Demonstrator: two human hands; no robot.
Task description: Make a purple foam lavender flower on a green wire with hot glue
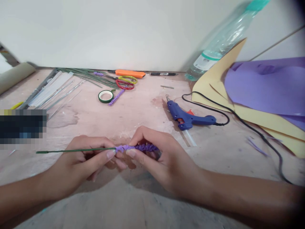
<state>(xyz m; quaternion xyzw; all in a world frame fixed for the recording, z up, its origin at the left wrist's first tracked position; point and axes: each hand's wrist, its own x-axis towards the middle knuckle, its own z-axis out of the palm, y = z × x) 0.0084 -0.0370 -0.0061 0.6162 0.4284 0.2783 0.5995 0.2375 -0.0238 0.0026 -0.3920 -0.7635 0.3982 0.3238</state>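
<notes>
A thin green stem with a twisted purple paper strip at its right end lies level between my hands. My left hand pinches it where green meets purple, thumb in front, and the stem's free end points left. My right hand is closed on the purple part with thumb and index finger. Its other fingers are mostly hidden behind. Beyond my hands, a blue glue gun rests on the table, a clear glue stick poking from its back.
Further back are green tape, another purple twist, scissors, an orange cutter and a pen. Glue sticks lie at left. At right are a bottle, purple paper and a black cable.
</notes>
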